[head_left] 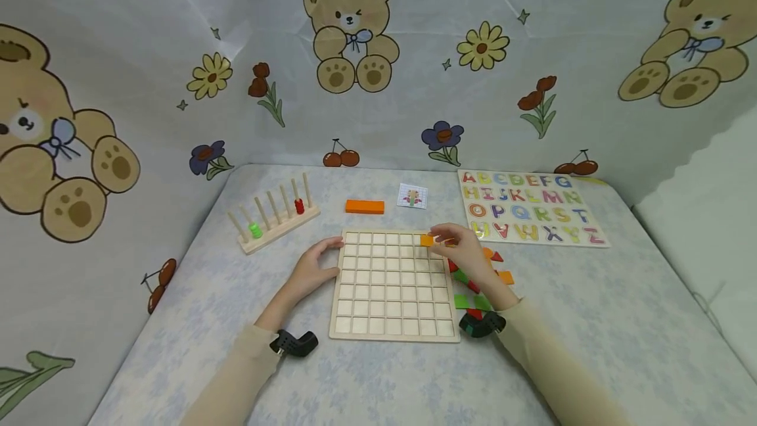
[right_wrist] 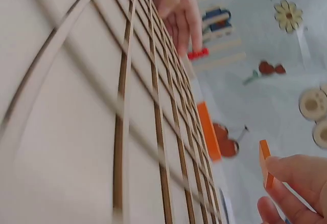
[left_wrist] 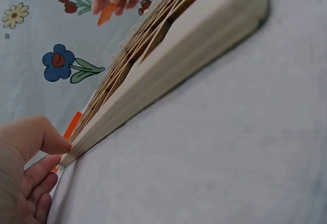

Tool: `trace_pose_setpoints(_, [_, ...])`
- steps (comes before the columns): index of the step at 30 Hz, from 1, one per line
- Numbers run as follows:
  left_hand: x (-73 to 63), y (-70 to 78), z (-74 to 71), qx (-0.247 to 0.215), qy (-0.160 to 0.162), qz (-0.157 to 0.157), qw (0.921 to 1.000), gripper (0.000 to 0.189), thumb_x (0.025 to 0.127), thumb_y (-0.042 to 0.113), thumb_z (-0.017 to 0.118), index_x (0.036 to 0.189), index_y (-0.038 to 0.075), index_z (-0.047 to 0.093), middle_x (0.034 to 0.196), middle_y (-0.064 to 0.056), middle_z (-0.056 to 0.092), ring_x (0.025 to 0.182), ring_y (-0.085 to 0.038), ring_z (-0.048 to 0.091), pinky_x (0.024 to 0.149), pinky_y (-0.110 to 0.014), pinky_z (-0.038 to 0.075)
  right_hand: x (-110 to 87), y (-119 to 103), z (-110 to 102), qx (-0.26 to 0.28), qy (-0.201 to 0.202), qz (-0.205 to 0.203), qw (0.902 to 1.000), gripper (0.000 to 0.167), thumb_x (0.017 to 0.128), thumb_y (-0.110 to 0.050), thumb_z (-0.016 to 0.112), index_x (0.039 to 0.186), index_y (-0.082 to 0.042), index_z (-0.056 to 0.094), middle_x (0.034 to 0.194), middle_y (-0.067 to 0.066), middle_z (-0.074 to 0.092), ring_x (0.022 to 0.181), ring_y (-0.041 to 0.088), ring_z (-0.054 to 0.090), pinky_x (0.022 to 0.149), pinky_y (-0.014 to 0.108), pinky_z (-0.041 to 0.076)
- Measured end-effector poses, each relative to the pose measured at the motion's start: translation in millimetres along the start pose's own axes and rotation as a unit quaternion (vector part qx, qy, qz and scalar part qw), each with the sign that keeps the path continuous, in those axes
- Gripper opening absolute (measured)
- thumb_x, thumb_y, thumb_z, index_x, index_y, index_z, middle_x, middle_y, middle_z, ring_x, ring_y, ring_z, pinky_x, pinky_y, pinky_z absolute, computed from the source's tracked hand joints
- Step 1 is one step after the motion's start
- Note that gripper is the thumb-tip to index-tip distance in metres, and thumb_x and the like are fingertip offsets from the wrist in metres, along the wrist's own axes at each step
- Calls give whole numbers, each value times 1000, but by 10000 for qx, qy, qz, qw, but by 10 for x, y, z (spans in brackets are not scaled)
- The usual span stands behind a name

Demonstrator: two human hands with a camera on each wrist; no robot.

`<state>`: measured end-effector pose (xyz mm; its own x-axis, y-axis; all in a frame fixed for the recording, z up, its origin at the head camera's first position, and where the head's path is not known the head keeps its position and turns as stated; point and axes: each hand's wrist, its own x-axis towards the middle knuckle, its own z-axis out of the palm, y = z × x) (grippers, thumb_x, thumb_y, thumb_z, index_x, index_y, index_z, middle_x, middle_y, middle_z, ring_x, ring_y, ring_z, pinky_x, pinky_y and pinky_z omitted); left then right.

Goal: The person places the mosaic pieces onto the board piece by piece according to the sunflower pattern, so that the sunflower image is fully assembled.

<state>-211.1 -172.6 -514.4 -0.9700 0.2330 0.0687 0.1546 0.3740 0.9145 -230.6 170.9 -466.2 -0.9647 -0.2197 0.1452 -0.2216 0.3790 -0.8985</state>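
A square wooden grid board (head_left: 378,275) lies flat on the table, its cells pale and bare. My left hand (head_left: 310,273) rests at its left edge, thumb and fingers touching the rim near the far left corner. Over the far right part of the board, my right hand (head_left: 464,252) pinches an orange square tile (head_left: 426,240) between thumb and fingers. In the right wrist view the tile (right_wrist: 265,163) is tilted on edge, apart from the board. Loose red, green and orange pieces (head_left: 481,302) lie beside the board, partly hidden under my right hand and forearm.
Behind the board are an orange block (head_left: 365,207) and a small picture card (head_left: 412,196). A wooden peg rack (head_left: 280,223) with green and red beads stands at the far left. An alphabet board (head_left: 529,208) lies at the far right. A bear-print cloth (head_left: 414,117) hangs behind the table.
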Motion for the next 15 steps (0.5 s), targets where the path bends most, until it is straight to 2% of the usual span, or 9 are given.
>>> trace_pose_setpoints(2, [1, 21, 7, -12, -13, -13, 10000, 64, 84, 0, 67, 145, 10, 49, 140, -9, 59, 144, -30, 39, 121, -54, 24, 62, -56, 149, 59, -110, -88, 9999, 37, 88, -3, 72, 122, 9, 63, 118, 28, 67, 103, 40, 62, 89, 36, 52])
trace_pose_setpoints(7, [-6, 40, 29, 1, -50, -23, 10000, 63, 85, 1, 67, 145, 9, 49, 141, -10, 58, 144, -31, 39, 121, -55, 25, 178, -35, 453, 62, -408, -144, 9990, 34, 86, -3, 73, 118, 8, 65, 113, 27, 68, 97, 37, 64, 85, 34, 52])
trace_pose_setpoints(12, [1, 17, 24, 122, -16, 41, 9999, 63, 85, 0, 68, 145, 9, 50, 140, -10, 59, 142, -31, 40, 120, -54, 26, 227, 36, 611, -45, -377, -33, 9993, 31, 83, -1, 75, 114, 4, 69, 106, 22, 70, 91, 29, 62, 78, 27, 49])
trace_pose_setpoints(15, [12, 11, 2, 225, 32, 102, 9997, 63, 85, 0, 68, 144, 8, 50, 140, -10, 59, 141, -32, 42, 120, -55, 26, 239, 41, 656, -81, -316, 69, 9994, 31, 82, 0, 75, 113, 2, 70, 104, 19, 70, 90, 23, 59, 77, 26, 48])
